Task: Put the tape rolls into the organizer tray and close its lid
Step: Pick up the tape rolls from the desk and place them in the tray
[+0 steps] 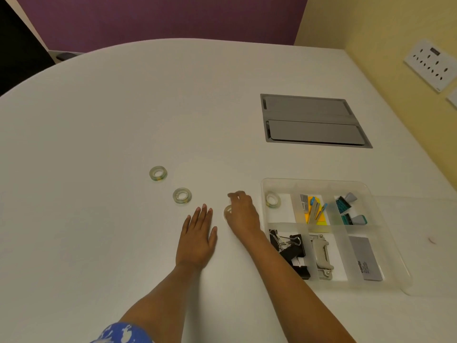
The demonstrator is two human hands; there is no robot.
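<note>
We see a large rounded white table (123,120) filling the view, backed by a purple wall at 12 o'clock and a yellow wall at 3 o'clock carrying a white socket plate (431,65). A grey rectangular hatch (314,121) is set flush in the tabletop at 1 o'clock. At 4 o'clock stands the clear plastic organizer tray (403,273), divided into compartments, with its clear lid (432,243) lying open flat on the table along its right side. In its near row we note black binder clips (290,251), a grey metal punch-like tool (321,256) and a grey card (366,259); in its far row, yellow sticky notes with pens (315,209) and teal-and-grey stamps (348,209). 1 clear tape roll (273,199) already leans in the far-left compartment. The left hand (197,238) lies flat and spread, palm down, near the centre. The right hand (241,214), just beside it at 3 o'clock, curls over a second clear tape roll (227,210), fingers closed about it; we cannot tell whether the roll is clear of the table. 2 further clear tape rolls lie flat on the table at 10 o'clock from the hands: the nearer roll (182,195) and the farther roll (158,173), well apart from the tray.
</note>
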